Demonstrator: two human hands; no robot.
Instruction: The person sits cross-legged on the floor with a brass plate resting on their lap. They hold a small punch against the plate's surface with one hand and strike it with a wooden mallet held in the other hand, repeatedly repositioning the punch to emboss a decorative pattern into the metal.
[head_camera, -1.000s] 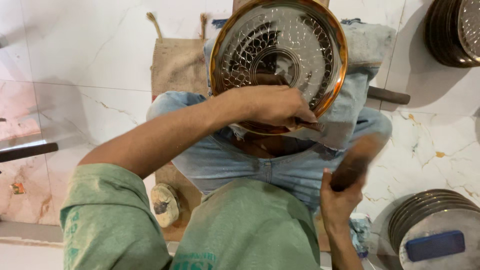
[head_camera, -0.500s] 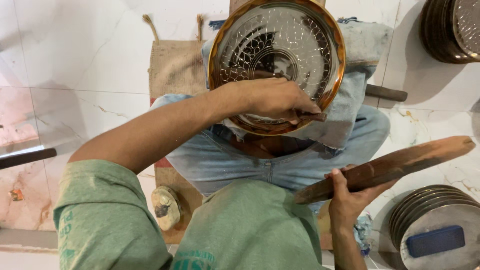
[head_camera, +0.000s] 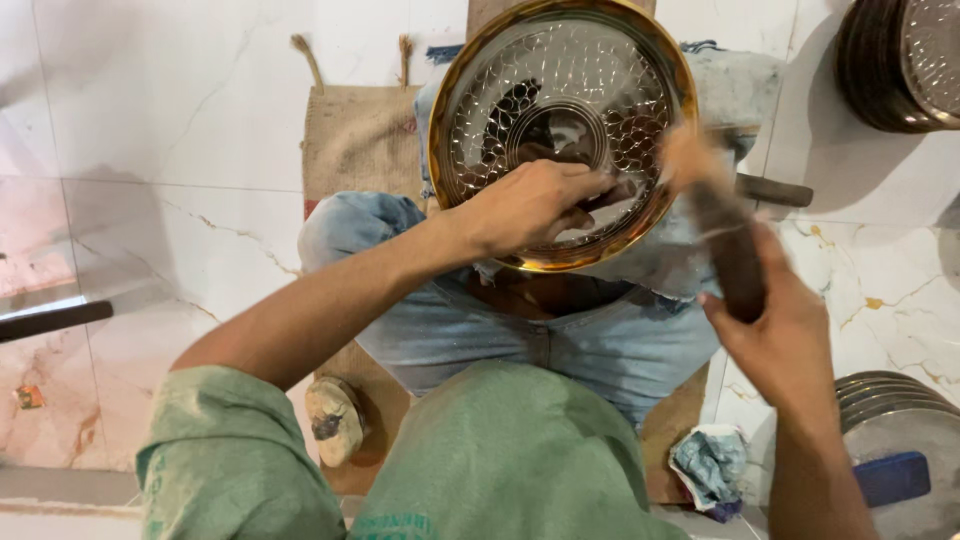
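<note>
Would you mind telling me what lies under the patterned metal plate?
The metal plate rests over the person's lap in blue jeans, with a burlap mat beneath on the floor. The left hand presses on it. Whatever sits directly under its centre is covered.

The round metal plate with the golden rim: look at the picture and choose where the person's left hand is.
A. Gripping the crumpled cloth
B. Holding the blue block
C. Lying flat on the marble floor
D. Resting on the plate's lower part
D: the left hand lies across the lower part of the patterned plate, while the right hand grips a dark wooden tool.
</note>
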